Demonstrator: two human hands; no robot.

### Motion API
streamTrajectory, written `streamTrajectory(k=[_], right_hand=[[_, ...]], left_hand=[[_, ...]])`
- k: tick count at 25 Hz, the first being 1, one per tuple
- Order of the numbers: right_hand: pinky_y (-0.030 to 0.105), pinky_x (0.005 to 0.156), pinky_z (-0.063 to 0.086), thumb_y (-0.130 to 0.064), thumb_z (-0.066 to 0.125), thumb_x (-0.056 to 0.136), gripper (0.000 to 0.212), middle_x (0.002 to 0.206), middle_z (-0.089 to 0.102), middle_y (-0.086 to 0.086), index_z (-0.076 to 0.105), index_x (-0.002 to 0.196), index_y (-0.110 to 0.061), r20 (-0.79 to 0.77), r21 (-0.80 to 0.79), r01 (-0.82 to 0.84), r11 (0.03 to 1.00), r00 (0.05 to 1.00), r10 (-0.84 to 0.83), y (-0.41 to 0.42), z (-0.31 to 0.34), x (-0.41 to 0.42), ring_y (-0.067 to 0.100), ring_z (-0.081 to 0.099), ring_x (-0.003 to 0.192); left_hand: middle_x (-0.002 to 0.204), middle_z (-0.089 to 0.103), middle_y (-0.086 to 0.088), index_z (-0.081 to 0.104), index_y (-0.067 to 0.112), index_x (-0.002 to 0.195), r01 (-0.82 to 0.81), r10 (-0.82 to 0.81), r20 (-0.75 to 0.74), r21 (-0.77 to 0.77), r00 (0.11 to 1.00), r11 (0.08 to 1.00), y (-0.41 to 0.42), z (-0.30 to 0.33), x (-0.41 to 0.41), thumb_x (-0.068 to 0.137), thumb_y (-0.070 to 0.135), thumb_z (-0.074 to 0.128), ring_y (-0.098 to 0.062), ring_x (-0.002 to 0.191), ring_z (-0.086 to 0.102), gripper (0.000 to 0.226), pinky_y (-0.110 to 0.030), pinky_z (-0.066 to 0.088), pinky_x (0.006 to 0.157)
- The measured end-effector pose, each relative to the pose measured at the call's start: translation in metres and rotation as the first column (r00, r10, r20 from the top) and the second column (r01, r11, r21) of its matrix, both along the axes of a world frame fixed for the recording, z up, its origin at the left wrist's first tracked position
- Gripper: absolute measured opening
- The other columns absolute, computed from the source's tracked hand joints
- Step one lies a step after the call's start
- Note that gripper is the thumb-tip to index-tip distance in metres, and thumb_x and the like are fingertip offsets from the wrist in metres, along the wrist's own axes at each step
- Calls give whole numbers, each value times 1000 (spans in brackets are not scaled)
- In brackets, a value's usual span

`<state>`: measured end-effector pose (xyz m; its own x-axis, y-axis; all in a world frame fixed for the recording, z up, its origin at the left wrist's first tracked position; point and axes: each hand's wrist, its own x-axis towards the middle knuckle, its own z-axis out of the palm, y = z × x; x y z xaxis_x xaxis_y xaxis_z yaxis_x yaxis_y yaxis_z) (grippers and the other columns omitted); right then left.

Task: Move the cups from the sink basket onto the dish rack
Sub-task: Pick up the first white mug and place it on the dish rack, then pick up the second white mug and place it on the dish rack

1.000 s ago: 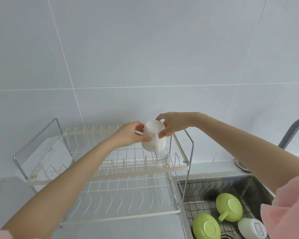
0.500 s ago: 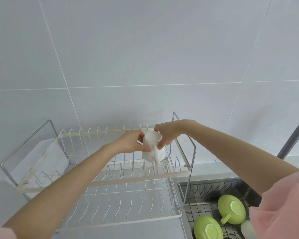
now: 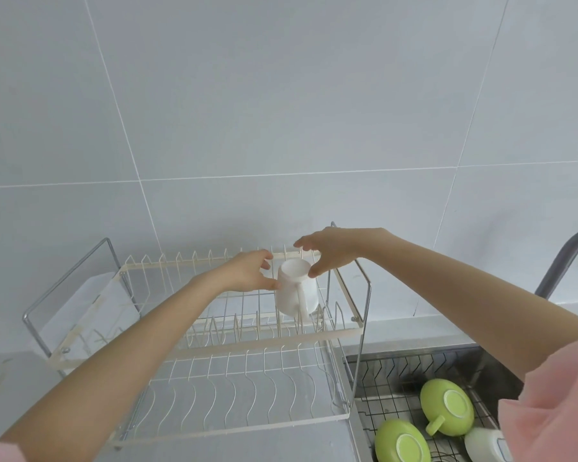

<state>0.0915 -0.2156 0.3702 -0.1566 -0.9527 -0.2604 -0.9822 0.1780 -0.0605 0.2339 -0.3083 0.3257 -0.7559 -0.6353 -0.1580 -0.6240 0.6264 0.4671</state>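
Observation:
A white cup (image 3: 294, 295) stands upside down, slightly tilted, on the right end of the upper tier of the cream wire dish rack (image 3: 267, 340), handle facing me. My left hand (image 3: 244, 271) is at the cup's left with fingers apart, thumb tip touching its base. My right hand (image 3: 331, 250) hovers above and right of it, fingers spread, thumb at the base edge. In the sink basket (image 3: 391, 371) at the lower right lie two green cups (image 3: 447, 406) (image 3: 401, 443), bottoms up, and a white cup (image 3: 484, 445).
The rack's lower tier (image 3: 234, 398) holds nothing. A metal frame bar (image 3: 361, 328) rises at the rack's right end, next to the sink. A grey faucet (image 3: 561, 258) curves in at the right edge. Tiled wall stands right behind the rack.
Both hands lowered the white cup onto the upper tier. The right hand's fingers have spread and lifted off the cup, and the left hand's grip has loosened.

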Motion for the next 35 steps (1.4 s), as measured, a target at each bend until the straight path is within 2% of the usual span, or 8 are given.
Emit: streamTrajectory(k=[7,11,16,21,27,32,35], right_hand=[[36,113,29,-37,51,90,66,153,32,-1,17,146,-26,32,-172,-2,985,999,7,69,21,-6,21,33,137],[34,110,28,-35,49,92,68,152,32,-1,11,147,-27,76,-257,20,966,997,0,118,22,-16,21,32,138],[34,109,29,-32,50,92,72,151,32,2,7,148,-25,104,-286,68,956,994,-40,171,8,-51,23,32,137],[34,109,29,-32,51,91,71,150,31,4,10,148,-24,130,-231,120,966,987,-92,214,-15,-103,24,34,135],[32,111,27,-34,54,89,65,152,29,-2,23,145,-24,209,-210,140,968,973,-95,255,-50,-160,20,32,137],[30,107,29,-36,55,88,61,148,36,0,29,143,-23,278,-168,178,970,952,-126,284,-87,-199,20,36,134],[31,107,30,-34,54,89,58,144,43,3,33,141,-20,308,-127,217,968,936,-169,295,-115,-218,22,40,132]], left_hand=[[144,43,-5,35,18,137,5,-22,-48,-319,999,948,55,43,15,88,40,49,-24,133,40,55,-39,35,109],[147,40,0,35,20,137,56,-99,-86,-405,991,913,104,58,6,89,40,47,-23,133,39,54,-39,35,108],[150,33,2,30,21,140,110,-148,-34,-511,988,852,158,50,-30,89,40,47,-20,135,34,57,-36,32,105],[151,32,3,29,20,140,128,-160,-17,-527,987,840,194,31,-74,88,38,47,-20,138,30,58,-36,28,109],[149,35,0,28,20,141,133,-124,51,-482,991,866,228,-6,-126,88,40,46,-22,134,35,59,-39,30,108],[147,37,-1,29,19,140,133,-101,98,-430,990,893,250,-44,-163,89,41,43,-23,132,38,58,-39,32,106],[147,37,-1,30,19,140,125,-88,120,-348,989,929,259,-68,-180,90,41,42,-23,132,38,56,-39,33,106]])
